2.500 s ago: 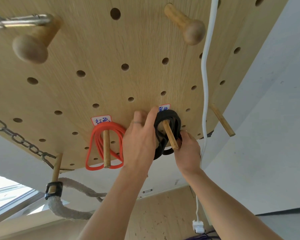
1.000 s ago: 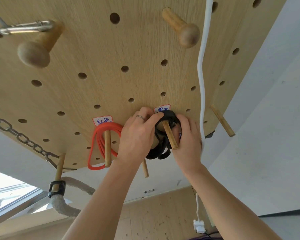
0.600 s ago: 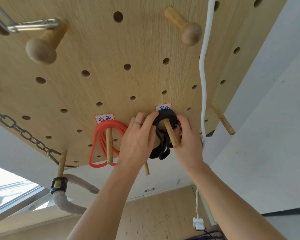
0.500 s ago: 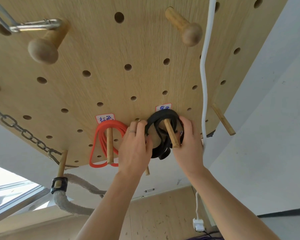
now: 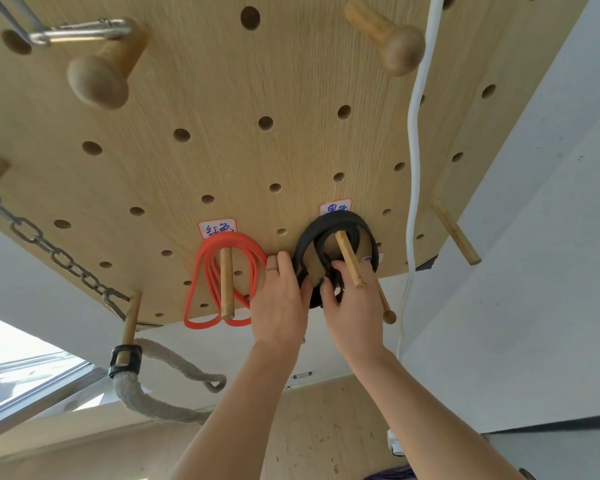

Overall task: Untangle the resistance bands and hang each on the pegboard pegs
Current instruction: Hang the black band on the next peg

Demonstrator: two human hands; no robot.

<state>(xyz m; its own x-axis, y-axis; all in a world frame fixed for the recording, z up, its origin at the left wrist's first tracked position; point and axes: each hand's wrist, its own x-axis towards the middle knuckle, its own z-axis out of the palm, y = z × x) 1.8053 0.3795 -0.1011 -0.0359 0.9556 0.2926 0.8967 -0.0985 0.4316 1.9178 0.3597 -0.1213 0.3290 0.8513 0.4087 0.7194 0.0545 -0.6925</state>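
Hands [image 5: 321,299] both pinch the black band's [image 5: 333,221] lower coils near the pegboard's [image 5: 187,81] bottom edge; seat every loop behind the peg [image 5: 350,259] before releasing.

bare pegboard [image 5: 194,81] lies open above the two labels. the red band [image 5: 219,282] on its wooden peg [image 5: 226,282] blocks the left side; the black band [image 5: 333,226] and its peg [image 5: 350,259] fill the middle. a white cord [image 5: 413,168] hangs just right of them, with another peg [image 5: 456,232] beyond. a chain [image 5: 49,251] and rope [image 5: 142,396] crowd the lower left.
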